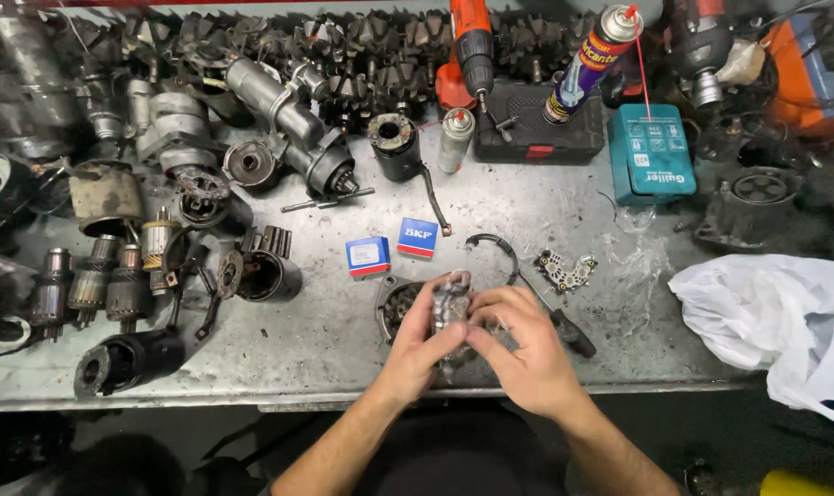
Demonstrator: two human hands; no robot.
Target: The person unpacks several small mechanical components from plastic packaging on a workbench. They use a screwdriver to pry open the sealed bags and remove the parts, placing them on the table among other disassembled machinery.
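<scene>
Over the near edge of the metal workbench [343, 349], the left hand [417, 344] and the right hand [522, 349] both gripped a small part in clear plastic wrap [451, 301], fingers pinching it. The wrap looked only partly opened, so unwrapping seemed unfinished. The part appeared grey, metallic and crinkle-covered, above a round housing [394, 303].
</scene>
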